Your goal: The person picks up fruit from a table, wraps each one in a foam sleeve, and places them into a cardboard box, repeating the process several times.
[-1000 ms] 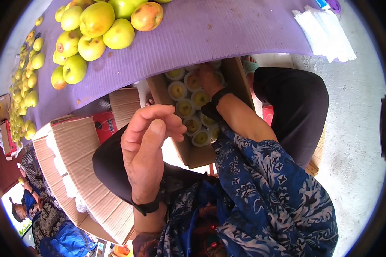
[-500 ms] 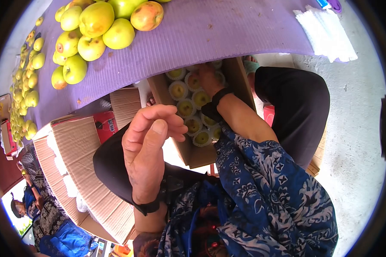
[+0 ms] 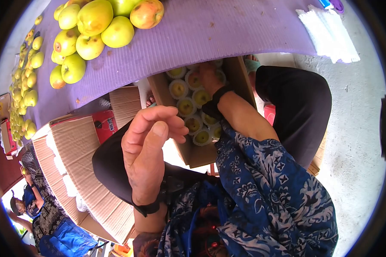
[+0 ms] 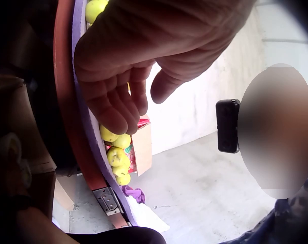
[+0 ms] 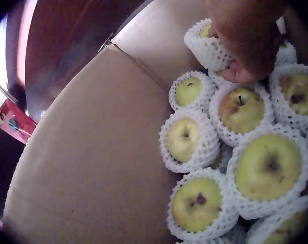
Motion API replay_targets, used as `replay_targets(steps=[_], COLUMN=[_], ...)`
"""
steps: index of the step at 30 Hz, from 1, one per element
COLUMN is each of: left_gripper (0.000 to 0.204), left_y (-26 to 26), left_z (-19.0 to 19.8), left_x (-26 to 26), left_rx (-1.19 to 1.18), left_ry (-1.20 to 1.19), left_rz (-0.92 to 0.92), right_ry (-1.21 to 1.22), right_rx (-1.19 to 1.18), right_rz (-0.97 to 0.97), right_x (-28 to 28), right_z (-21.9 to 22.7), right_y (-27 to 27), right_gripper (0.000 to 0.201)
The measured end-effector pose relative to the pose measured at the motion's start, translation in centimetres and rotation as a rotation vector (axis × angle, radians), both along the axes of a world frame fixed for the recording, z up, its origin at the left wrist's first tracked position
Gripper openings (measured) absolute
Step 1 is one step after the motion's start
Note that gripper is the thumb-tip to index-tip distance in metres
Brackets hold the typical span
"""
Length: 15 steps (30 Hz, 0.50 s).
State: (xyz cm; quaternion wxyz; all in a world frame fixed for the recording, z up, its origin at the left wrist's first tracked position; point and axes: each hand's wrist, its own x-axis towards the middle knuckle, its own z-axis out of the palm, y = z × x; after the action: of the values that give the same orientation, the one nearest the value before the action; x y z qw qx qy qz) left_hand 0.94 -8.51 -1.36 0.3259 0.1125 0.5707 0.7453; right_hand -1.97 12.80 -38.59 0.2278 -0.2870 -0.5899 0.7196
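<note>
Off to the left of the raised fingers: loose apples (image 3: pixel 79 40) on a purple mat (image 3: pixel 210 38). Left hand (image 3: pixel 148 150): lifted, fingers loosely curled, holding nothing. Beyond its fingertips: cardboard box (image 3: pixel 195 154) packed with netted apples (image 5: pixel 187 137) in white foam sleeves. Right hand (image 3: pixel 211 79): inside the box, fingers (image 5: pixel 243 71) bent down onto one wrapped apple (image 5: pixel 207 43) at the far end; whether they grip it, cannot tell.

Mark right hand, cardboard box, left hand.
right hand (image 3: pixel 210 79), head view, back of the hand over the wrapped apples
cardboard box (image 5: pixel 93 152), right wrist view, bare inner wall
left hand (image 3: pixel 148 145), head view, back of the hand
</note>
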Motion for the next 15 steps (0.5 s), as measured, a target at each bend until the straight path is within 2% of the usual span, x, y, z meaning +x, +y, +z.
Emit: replay_targets(steps=[1, 2, 4, 7, 11, 13, 15], left_gripper=[0.025, 0.025, 0.025, 0.024, 0.024, 0.024, 0.024], left_y=[0.0, 0.1, 0.1, 0.3, 0.3, 0.3, 0.3], left_z=[0.0, 0.0, 0.0, 0.2, 0.1, 0.1, 0.2], left_x=[0.0, 0.0, 0.0, 0.1, 0.1, 0.1, 0.1], left_rx=[0.003, 0.002, 0.0, -0.024, -0.031, -0.027, -0.03], left_ry=[0.002, 0.002, -0.009, -0.009, 0.004, 0.011, 0.006], left_rz=[-0.006, -0.006, -0.005, -0.005, -0.005, -0.009, -0.007], right_ry=[0.038, 0.038, -0.141, 0.007, -0.121, -0.087, -0.07], right_rx=[0.113, 0.113, 0.109, 0.082, 0.178, -0.478, -0.469], right_rz=[0.06, 0.059, 0.068, 0.093, 0.126, -0.028, -0.035], right_x=[0.2, 0.5, 1.2, 0.7, 0.0, 0.5, 0.7], right_z=[-0.9, 0.4, 4.6, 1.6, 1.8, 6.9, 7.1], right_y=[0.2, 0.1, 0.0, 0.6, 0.8, 0.2, -0.1], right_gripper=[0.033, 0.033, 0.039, 0.037, 0.037, 0.037, 0.036])
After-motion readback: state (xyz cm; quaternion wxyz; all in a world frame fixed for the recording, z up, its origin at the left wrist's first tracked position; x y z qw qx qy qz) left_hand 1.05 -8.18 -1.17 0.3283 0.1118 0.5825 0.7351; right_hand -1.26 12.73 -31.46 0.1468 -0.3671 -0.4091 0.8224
